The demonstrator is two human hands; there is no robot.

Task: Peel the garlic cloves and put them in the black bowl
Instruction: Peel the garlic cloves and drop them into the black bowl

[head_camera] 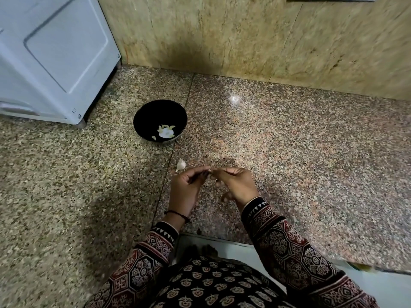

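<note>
Mid-frame, left hand [185,187] and right hand [236,184] pinch a mostly hidden clove [211,174] in curled fingers [200,169], likely mid-peel; next, strip the skin and reach up-left to the bowl [153,112].

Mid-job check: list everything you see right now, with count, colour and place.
black bowl: one, black, on the countertop, left of centre
peeled garlic cloves: several, pale yellow-white, inside the bowl
garlic piece: one, white, on the countertop just beyond the left hand
countertop: one, speckled brown granite
appliance: one, white, back left
wall: beige stone, behind
sleeves: two, dark with red pattern
left hand, right hand: fingers meet, pinching a small item, mostly hidden
</note>
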